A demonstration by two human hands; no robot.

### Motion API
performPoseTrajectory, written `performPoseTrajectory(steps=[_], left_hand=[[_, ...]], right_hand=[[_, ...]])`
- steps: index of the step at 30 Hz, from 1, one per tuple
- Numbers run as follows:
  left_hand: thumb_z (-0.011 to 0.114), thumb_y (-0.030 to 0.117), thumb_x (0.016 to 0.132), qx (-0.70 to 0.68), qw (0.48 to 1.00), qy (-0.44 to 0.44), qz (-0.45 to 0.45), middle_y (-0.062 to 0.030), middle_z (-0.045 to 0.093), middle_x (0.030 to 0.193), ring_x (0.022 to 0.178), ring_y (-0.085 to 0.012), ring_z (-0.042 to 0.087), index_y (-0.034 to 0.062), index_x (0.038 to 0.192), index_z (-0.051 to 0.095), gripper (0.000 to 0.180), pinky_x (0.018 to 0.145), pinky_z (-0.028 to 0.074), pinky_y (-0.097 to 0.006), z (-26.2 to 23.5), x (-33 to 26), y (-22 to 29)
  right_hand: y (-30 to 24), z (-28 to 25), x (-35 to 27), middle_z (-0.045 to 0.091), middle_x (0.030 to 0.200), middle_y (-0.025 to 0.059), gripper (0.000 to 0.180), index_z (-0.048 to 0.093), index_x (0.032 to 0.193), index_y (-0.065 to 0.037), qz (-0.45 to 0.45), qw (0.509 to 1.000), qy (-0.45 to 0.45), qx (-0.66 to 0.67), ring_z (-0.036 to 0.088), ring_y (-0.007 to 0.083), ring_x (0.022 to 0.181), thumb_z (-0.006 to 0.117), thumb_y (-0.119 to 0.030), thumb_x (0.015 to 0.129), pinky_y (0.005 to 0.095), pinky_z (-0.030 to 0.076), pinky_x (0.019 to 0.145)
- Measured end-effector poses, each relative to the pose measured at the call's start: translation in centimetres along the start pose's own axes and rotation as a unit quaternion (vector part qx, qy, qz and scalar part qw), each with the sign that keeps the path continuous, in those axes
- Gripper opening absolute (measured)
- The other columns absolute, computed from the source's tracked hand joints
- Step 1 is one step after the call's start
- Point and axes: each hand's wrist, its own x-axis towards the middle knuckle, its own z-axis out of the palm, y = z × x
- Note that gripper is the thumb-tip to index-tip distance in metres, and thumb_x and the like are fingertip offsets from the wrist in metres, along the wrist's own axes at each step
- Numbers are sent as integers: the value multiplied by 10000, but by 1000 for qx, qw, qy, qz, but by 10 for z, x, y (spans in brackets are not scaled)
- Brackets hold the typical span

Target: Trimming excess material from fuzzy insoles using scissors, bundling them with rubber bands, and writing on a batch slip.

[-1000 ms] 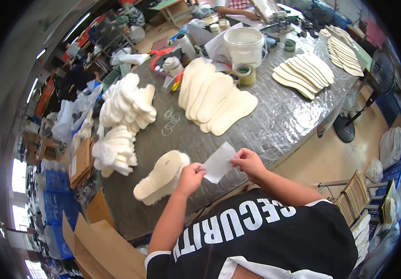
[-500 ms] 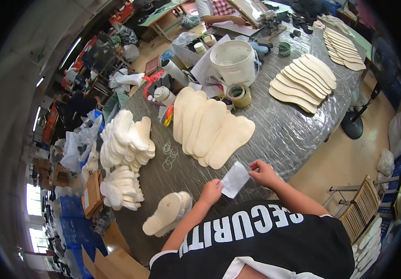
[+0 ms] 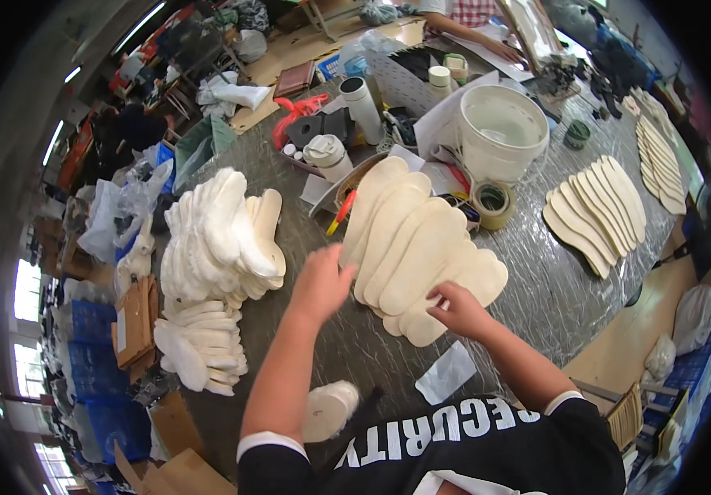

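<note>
Cream insoles [image 3: 409, 247] lie fanned in an overlapping row at the middle of the table. Over the near right end of that row is my right hand [image 3: 464, 312], its fingers bent with a gap between thumb and forefinger and nothing seen in them. My left hand [image 3: 322, 285] reaches down to the tabletop at the row's left side; its fingertips are blurred and partly hidden. A small white paper slip [image 3: 446, 373] lies flat near the table's front edge. Partly behind my left forearm rests a small fluffy-edged insole stack [image 3: 330, 410].
Fluffy white insoles [image 3: 215, 239] are piled at the left. Behind the row stand a white bucket [image 3: 502, 132], a tape roll [image 3: 493, 202], a flask [image 3: 361, 107] and an orange-and-yellow cutter [image 3: 341, 212]. More fanned insoles [image 3: 595, 210] lie at the right. Another person's arm [image 3: 479, 37] is at the far side.
The paper slip has left my hands and lies on the table. My left hand has moved forward and left, my right hand forward over the insoles. The view has shifted.
</note>
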Motion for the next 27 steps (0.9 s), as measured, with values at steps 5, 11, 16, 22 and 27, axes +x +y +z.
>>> performPoseTrajectory(steps=[5,11,16,22,27], left_hand=[[617,183,826,71,984,160,29,-221,611,1013,927,-379,585,12,1179,509,407,806,464,-423,36,64,-52],[522,184,881,-232,966,44,-108,-177,628,794,728,-351,611,44,1167,509,320,715,488,-396,49,90,-59],[493,181,928,-467,859,66,-199,-61,616,747,653,-125,589,16,1136,515,266,640,474,-260,38,107,-84],[538,163,904,-381,897,95,-203,-73,620,783,678,-125,599,-18,1135,501,296,638,482,-263,32,113,-108],[652,124,786,174,911,375,-18,-88,606,883,854,-235,575,-14,1180,474,454,831,435,-375,37,113,-87]], right_hand=[[-46,-25,123,499,1110,163,416,516,1070,-69,-173,964,129,-154,477,351,1073,704,-113,702,420,401,903],[-48,-43,221,487,1155,116,566,505,1154,-124,-207,879,165,-396,408,324,1166,740,-120,639,418,332,979],[-33,-58,203,539,972,65,375,559,941,-101,-281,905,115,-297,479,298,1014,725,-65,606,420,366,888],[-30,-65,161,525,837,64,245,540,789,-81,-356,884,169,-249,507,276,852,649,44,609,383,391,786],[-26,-65,171,518,833,65,251,536,766,-73,-360,890,158,-228,502,279,849,647,59,584,376,393,775]])
